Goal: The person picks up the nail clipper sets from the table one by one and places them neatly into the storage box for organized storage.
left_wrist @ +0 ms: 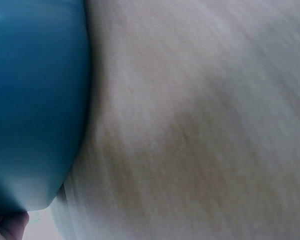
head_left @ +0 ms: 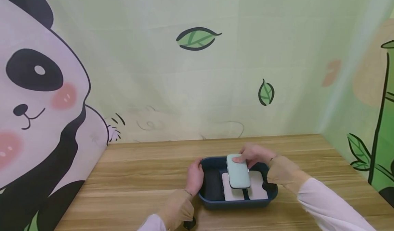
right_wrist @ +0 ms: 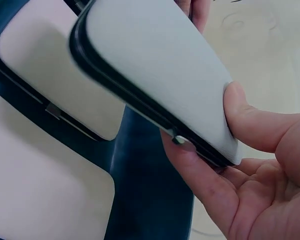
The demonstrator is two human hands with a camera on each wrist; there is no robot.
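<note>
Between thumb and fingers, my right hand [head_left: 254, 154] holds a flat, rounded light blue case [head_left: 238, 172] by its far end. Along its dark-edged side, a small metal clasp [right_wrist: 178, 140] shows in the right wrist view. The case hangs tilted above a dark blue plastic bin [head_left: 235, 205]. Two whitish cases of similar shape lie inside, a left one [head_left: 233, 193] and a right one [head_left: 258, 186]. A black flat item [head_left: 213, 185] fills the bin's left end. My left hand [head_left: 195, 177] grips the bin's left rim; its fingers are mostly hidden.
The bin stands on a wood-grain table [head_left: 147, 169]. Behind it rises a pale green cloth backdrop [head_left: 147, 70] printed with a panda and leaves. A small black object [head_left: 189, 223] shows beneath my left wrist.
</note>
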